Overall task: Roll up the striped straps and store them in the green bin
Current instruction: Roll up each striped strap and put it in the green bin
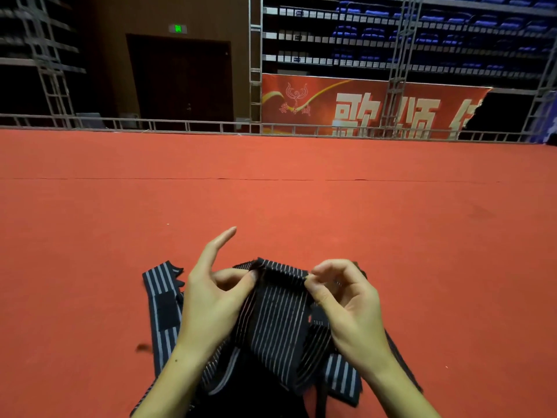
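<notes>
A black strap with thin white stripes (278,321) is lifted between my hands above the red carpet. My left hand (211,300) pinches its top left corner with the thumb, while the index finger points up and away. My right hand (346,300) pinches the top right corner with curled fingers. The strap's top edge is folded over. More striped straps lie beneath: one (162,309) stretched flat to the left with a black velcro patch, another (343,378) under my right wrist. No green bin is in view.
Red carpet (271,200) spreads wide ahead and to both sides. A metal truss rail (211,126) borders its far edge. Behind stand a red banner (361,107), a dark door and rows of blue seats.
</notes>
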A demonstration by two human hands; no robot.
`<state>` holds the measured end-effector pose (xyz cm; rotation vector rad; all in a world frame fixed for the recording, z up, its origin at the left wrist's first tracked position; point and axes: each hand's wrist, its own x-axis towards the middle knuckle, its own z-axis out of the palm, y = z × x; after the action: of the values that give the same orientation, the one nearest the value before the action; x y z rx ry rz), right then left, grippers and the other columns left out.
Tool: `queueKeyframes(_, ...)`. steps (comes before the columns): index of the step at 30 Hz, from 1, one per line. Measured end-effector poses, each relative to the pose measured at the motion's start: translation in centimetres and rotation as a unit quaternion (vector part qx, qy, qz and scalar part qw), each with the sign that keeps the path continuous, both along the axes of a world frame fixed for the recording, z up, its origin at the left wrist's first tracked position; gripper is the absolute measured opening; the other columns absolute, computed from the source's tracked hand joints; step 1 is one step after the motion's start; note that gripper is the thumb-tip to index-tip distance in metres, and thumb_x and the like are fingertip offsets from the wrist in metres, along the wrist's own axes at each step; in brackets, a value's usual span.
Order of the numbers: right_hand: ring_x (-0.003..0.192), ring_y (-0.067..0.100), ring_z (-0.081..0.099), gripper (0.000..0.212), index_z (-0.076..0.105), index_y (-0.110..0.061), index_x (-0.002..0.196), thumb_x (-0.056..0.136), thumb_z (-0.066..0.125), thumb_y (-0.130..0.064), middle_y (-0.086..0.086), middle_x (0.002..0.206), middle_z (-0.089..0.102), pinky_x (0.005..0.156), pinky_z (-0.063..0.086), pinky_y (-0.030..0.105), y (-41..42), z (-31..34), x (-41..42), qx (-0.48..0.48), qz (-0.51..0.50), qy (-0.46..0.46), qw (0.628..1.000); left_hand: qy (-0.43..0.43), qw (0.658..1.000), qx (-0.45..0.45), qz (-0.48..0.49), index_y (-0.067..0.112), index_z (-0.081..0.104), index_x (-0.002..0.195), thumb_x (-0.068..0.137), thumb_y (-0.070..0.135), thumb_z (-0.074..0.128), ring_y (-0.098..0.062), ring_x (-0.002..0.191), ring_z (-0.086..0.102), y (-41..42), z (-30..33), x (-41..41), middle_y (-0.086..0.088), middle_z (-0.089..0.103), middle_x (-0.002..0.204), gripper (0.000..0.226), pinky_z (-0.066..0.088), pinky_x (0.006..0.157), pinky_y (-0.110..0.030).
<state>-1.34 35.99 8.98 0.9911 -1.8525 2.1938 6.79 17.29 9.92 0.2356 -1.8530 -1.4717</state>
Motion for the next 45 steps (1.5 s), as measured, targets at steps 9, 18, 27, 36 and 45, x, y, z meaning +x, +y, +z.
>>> queueKeyframes(9, 0.109, 0.030, 0.074, 0.021, 0.075, -0.030, 0.106, 0.098, 0.076, -0.011, 0.007, 0.109, 0.078, 0.098, 0.058, 0.045, 0.6, -0.9, -0.7, 0.065, 0.069, 0.004, 0.996, 0.009, 0.998, 0.051, 0.033, 0.042, 0.061, 0.143, 0.093, 0.010, 0.083, -0.018, 0.078, 0.074, -2.1, 0.1, 0.8, -0.006, 0.082, 0.081, 0.063, 0.054, 0.096, -0.030)
queueKeyframes(18, 0.088, 0.021, 0.070, 0.019, 0.077, -0.024, 0.109, 0.098, 0.078, -0.009, 0.001, 0.099, 0.075, 0.083, 0.057, 0.032, -2.3, -0.8, -0.6, 0.100, 0.095, -0.008, 0.990, 0.048, 0.988, 0.142, -0.026, 0.033, 0.067, 0.133, 0.094, 0.011, 0.082, -0.035, 0.083, 0.079, -1.4, 1.5, -0.7, -0.016, 0.082, 0.093, 0.047, 0.063, 0.092, -0.062)
queueKeyframes(27, 0.091, 0.009, 0.076, 0.013, 0.078, -0.009, 0.100, 0.094, 0.077, 0.003, 0.000, 0.096, 0.080, 0.084, 0.055, 0.018, -4.2, -0.3, -1.6, 0.066, 0.038, -0.006, 0.997, 0.055, 0.985, 0.155, -0.051, 0.033, 0.065, 0.135, 0.098, 0.022, 0.075, -0.045, 0.098, 0.078, -1.9, 0.9, -0.7, -0.019, 0.082, 0.099, 0.040, 0.062, 0.094, -0.062)
queueKeyframes(36, 0.085, 0.006, 0.074, 0.013, 0.075, -0.005, 0.097, 0.092, 0.077, 0.007, -0.002, 0.089, 0.079, 0.080, 0.055, 0.018, -4.1, 0.5, -3.4, -0.004, -0.010, -0.023, 1.000, 0.004, 0.989, 0.049, -0.141, 0.038, 0.043, 0.157, 0.101, -0.001, 0.068, -0.028, 0.109, 0.079, -2.1, -1.5, 0.5, -0.010, 0.081, 0.112, 0.073, 0.064, 0.093, -0.041)
queueKeyframes(45, 0.083, 0.010, 0.071, 0.034, 0.070, -0.016, 0.088, 0.095, 0.064, 0.017, -0.003, 0.088, 0.072, 0.078, 0.052, 0.019, -3.6, 1.3, -5.4, 0.037, -0.038, 0.037, 0.998, 0.060, 0.996, -0.068, -0.026, 0.043, 0.059, 0.146, 0.098, 0.005, 0.076, -0.013, 0.082, 0.072, -2.0, -1.2, -2.1, 0.002, 0.077, 0.093, 0.063, 0.055, 0.076, -0.031)
